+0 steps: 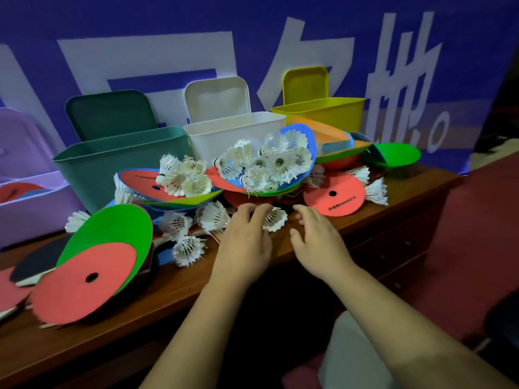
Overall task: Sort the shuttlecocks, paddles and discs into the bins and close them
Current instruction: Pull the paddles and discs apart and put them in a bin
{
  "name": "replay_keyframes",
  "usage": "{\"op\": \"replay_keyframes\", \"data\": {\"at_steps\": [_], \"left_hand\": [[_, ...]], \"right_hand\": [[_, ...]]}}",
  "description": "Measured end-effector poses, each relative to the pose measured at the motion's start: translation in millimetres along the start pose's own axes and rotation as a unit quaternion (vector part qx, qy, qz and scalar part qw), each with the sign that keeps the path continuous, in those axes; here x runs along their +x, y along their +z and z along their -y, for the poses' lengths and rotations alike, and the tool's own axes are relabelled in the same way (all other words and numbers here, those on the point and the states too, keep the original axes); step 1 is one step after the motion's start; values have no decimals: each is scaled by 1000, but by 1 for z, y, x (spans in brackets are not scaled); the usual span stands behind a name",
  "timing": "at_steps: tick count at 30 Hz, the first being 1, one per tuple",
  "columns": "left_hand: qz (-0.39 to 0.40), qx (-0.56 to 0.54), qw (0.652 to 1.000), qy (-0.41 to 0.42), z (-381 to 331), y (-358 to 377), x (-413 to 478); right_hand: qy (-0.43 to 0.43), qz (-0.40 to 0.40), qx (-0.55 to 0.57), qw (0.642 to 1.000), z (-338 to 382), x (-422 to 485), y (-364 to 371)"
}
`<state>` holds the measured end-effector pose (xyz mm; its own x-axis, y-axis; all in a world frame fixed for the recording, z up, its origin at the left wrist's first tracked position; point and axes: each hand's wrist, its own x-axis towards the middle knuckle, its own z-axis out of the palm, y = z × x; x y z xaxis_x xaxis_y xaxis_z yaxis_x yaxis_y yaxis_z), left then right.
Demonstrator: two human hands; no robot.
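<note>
A mixed heap lies on the wooden table (179,293). Several white shuttlecocks (266,161) sit on stacked blue and red discs (146,183). Bigger foam discs lean at the front left, one red (84,284) and one green (112,234), beside a black paddle (36,259). Another red disc (332,199) lies flat on the right. My left hand (247,237) reaches forward, its fingertips touching a single shuttlecock (276,220) on the table. My right hand (317,237) hovers just right of that shuttlecock, fingers loosely bent and holding nothing.
Open bins stand along the back: purple (31,217), teal (118,164), white (233,133), yellow (323,108). Their lids lean against the blue banner behind them. A green disc (393,154) rests at the far right. The table's front edge runs below my forearms.
</note>
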<state>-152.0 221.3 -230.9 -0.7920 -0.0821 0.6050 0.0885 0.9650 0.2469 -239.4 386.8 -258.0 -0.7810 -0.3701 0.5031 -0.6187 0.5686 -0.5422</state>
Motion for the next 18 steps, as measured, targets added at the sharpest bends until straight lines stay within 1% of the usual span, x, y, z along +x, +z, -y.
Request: {"op": "replay_keyframes", "data": {"at_steps": [6,10,12,14,16,18], "left_hand": [[4,23,1000,-5,3,5,-1],[10,19,999,-30,0,4,0],[16,9,999,-35,0,4,0],[17,-10,999,-46,1,3,1],[14,-28,998,-58,0,1,0],[5,-40,997,-59,0,0,-1]], "right_hand": [[63,6,-6,998,12,14,8],[88,7,-60,994,20,21,12],[122,-22,-44,991,27,23,13],[153,-70,-18,986,32,23,17],[147,-126,-2,981,32,20,24],[110,-186,43,976,30,12,30]]}}
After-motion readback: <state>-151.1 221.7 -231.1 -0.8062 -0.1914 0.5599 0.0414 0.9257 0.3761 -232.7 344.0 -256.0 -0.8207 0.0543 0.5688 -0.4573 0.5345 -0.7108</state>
